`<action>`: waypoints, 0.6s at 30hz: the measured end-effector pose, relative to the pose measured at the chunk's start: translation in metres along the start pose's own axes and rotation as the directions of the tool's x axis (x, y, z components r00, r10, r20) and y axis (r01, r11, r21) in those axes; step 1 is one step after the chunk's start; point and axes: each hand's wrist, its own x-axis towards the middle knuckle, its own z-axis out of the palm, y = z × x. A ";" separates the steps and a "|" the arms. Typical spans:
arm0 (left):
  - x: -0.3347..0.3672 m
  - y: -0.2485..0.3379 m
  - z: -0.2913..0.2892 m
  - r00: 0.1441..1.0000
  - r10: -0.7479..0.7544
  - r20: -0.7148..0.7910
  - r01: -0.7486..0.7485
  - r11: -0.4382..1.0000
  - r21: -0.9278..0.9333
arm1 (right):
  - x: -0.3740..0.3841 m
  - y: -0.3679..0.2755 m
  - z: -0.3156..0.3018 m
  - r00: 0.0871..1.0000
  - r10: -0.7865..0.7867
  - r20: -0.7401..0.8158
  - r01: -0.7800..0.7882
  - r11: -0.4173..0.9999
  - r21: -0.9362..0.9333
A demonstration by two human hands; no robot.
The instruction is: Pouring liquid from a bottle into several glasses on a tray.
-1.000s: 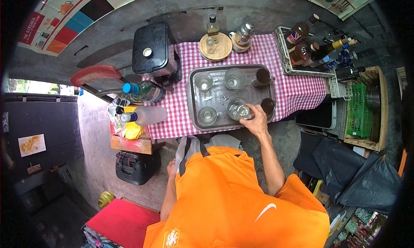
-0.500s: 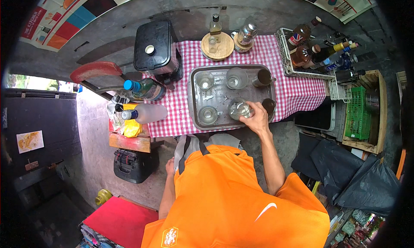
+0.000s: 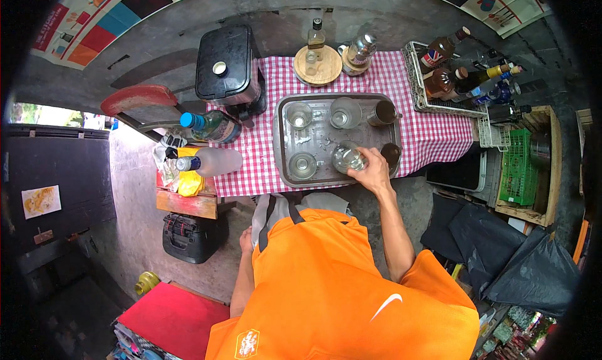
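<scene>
My right hand (image 3: 374,172) is closed round the side of a clear glass (image 3: 345,158), at the near side of a brown tray (image 3: 318,140). In the glass there seems to be something clear, perhaps ice or liquid. Three other clear glasses share the tray: a near-left glass (image 3: 302,166), a far-left glass (image 3: 298,116) and a wider glass (image 3: 345,113). Two dark cups, a far cup (image 3: 381,114) and a near cup (image 3: 390,154), line its right side; my hand partly covers the near one. My left hand (image 3: 246,240) hangs low beside my body, its fingers mostly hidden.
On the checked cloth (image 3: 257,169) at left are a frosted bottle (image 3: 219,162), a blue-capped bottle (image 3: 216,128) and a black dispenser (image 3: 224,65). Wooden boards (image 3: 318,65) with a small bottle stand behind the tray. A wire basket (image 3: 448,106) of bottles is at right.
The view has shifted slightly. My right hand stays on the same glass, and the things on the tray keep their places.
</scene>
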 end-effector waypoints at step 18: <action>0.008 -0.022 -0.003 1.000 0.006 -0.012 -0.007 0.998 -0.069 | 0.021 -0.019 -0.028 0.957 0.116 0.267 -0.083 0.988 -0.130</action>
